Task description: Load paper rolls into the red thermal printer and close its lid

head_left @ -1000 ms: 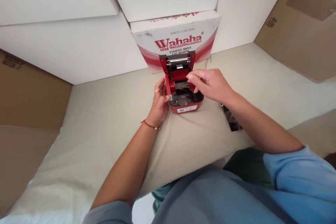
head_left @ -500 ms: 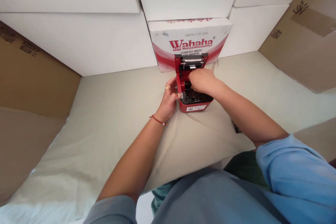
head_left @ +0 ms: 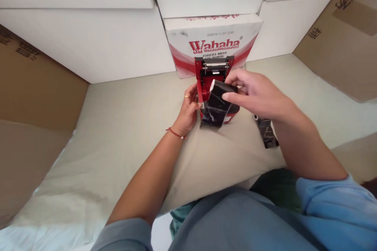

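A small red and black label printer stands on the cloth with its lid raised. My left hand grips the printer's left side, thumb on the front corner and fingers along the wall. Over the printer's opening, my right hand pinches a roll of black paper with pale vein-like lines and a white core end. The roll's loose strip hangs down over the printer's front and hides much of it. A second black roll of similar pattern lies on the cloth, partly behind my right forearm.
Behind the printer is a white and red Wahaha water carton. Large white boxes form a wall at the back. Brown cartons stand at the left and right. A pale cloth covers the work surface.
My right hand has risen out of the printer, bringing up the black roll with its strip hanging. More of the second roll now shows at the right. My left hand has stayed on the printer.
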### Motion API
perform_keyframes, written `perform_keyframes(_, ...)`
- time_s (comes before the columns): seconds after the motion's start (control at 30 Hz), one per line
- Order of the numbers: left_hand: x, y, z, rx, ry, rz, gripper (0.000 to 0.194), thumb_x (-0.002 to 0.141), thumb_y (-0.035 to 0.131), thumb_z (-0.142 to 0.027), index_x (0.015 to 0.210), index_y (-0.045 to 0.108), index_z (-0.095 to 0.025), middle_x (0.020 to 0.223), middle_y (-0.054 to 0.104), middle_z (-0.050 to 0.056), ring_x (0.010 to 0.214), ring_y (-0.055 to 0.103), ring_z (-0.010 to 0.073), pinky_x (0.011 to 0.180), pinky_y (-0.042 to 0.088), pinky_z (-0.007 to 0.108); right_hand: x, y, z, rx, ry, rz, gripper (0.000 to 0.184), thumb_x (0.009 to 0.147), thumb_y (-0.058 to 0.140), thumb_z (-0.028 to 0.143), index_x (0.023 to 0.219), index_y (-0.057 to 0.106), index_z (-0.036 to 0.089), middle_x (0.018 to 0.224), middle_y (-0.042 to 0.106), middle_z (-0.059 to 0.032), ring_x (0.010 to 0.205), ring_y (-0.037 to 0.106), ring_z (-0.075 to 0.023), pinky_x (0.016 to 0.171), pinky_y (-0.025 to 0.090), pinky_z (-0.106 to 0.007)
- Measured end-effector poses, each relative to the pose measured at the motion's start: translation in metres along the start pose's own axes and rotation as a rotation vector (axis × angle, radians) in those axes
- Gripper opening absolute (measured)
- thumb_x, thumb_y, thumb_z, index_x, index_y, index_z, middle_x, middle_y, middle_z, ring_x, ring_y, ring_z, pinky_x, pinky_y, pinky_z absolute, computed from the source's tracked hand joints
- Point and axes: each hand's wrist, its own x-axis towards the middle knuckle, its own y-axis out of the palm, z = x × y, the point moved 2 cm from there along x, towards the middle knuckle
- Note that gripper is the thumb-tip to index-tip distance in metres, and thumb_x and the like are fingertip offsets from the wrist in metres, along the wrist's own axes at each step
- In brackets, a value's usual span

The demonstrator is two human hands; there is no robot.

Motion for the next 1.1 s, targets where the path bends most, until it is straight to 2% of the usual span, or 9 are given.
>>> perform_keyframes(0.1,-0.001,0.001,-0.002,-0.018,-0.003,-0.016,0.08,0.079,0.1,-0.049,0.151,0.067,-0.037,0.174,0.063,0.004,0.168,0.053,0.0331,0.139,0.047,0.049,-0.038,-0.021,0.002,0.291,-0.052,0.205,0.03,0.1,0.083,0.051,0.118,0.078,0.028,0.097,0.081,-0.0003,0.079,0.071,-0.0195,0.07,0.054,-0.032)
perform_keyframes(0.17,-0.001,0.001,-0.004,-0.016,-0.005,-0.013,0.083,0.078,0.102,-0.052,0.152,0.067,-0.037,0.176,0.061,0.005,0.169,0.052,0.034,0.14,0.047,0.049,-0.054,-0.015,-0.004,0.286,-0.061,0.317,0.03,0.099,0.085,0.05,0.118,0.082,0.028,0.1,0.08,-0.0005,0.074,0.067,-0.0172,0.067,0.054,-0.032)
perform_keyframes(0.3,-0.002,-0.001,-0.007,0.016,0.006,0.001,0.086,0.079,0.103,-0.059,0.154,0.066,-0.037,0.178,0.06,0.005,0.171,0.05,0.0356,0.141,0.046,0.051,-0.065,0.04,-0.025,0.031,-0.074,0.333,0.02,0.098,0.087,0.029,0.117,0.085,0.025,0.126,0.079,-0.0079,0.102,0.077,-0.0228,0.093,0.064,-0.038)
perform_keyframes(0.4,-0.002,-0.003,-0.008,0.026,-0.005,-0.004,0.085,0.079,0.103,-0.058,0.154,0.068,-0.037,0.177,0.06,0.005,0.171,0.051,0.0359,0.141,0.047,0.051,-0.071,0.08,-0.039,-0.157,0.036,0.315,0.034,0.102,0.082,0.025,0.136,0.083,0.022,0.144,0.076,-0.0159,0.119,0.081,-0.0306,0.105,0.066,-0.046)
perform_keyframes(0.47,-0.003,-0.004,-0.009,0.028,-0.012,-0.013,0.085,0.079,0.104,-0.058,0.153,0.069,-0.037,0.177,0.061,0.005,0.171,0.051,0.0358,0.142,0.046,0.05,-0.078,0.086,-0.048,-0.174,0.059,0.269,0.044,0.104,0.081,0.028,0.148,0.08,0.024,0.155,0.075,-0.0174,0.122,0.082,-0.032,0.103,0.067,-0.047)
perform_keyframes(0.57,-0.003,-0.004,-0.009,0.025,-0.006,-0.009,0.086,0.078,0.104,-0.059,0.153,0.069,-0.038,0.176,0.062,0.004,0.172,0.051,0.0353,0.143,0.045,0.051,-0.087,0.058,-0.071,-0.094,0.023,0.034,0.037,0.112,0.07,0.033,0.147,0.081,0.028,0.143,0.084,-0.0118,0.118,0.084,-0.0282,0.103,0.066,-0.044)
perform_keyframes(0.67,-0.003,-0.005,-0.008,0.024,-0.011,-0.006,0.087,0.078,0.104,-0.058,0.154,0.068,-0.038,0.176,0.062,0.004,0.171,0.051,0.0351,0.143,0.046,0.051,-0.093,0.01,-0.109,-0.281,0.144,-0.291,0.037,0.115,0.056,0.03,0.136,0.087,0.024,0.129,0.089,-0.0132,0.11,0.083,-0.0299,0.101,0.065,-0.047)
perform_keyframes(0.83,0.0,-0.008,-0.004,0.018,-0.03,-0.016,0.087,0.077,0.104,-0.056,0.153,0.067,-0.038,0.176,0.061,0.005,0.17,0.053,0.0363,0.14,0.049,0.053,-0.087,-0.021,-0.161,-0.583,0.235,-0.039,0.04,0.11,0.056,0.027,0.124,0.093,0.021,0.13,0.089,-0.0183,0.113,0.078,-0.0388,0.101,0.065,-0.056)
perform_keyframes(1.1,0.001,-0.006,-0.001,0.014,-0.013,0.006,0.091,0.075,0.105,-0.059,0.154,0.065,-0.037,0.177,0.059,0.006,0.173,0.048,0.0368,0.143,0.044,0.054,-0.091,-0.021,-0.171,-0.561,0.078,0.121,0.043,0.109,0.06,0.035,0.138,0.088,0.023,0.141,0.086,-0.019,0.119,0.077,-0.0383,0.11,0.064,-0.057)
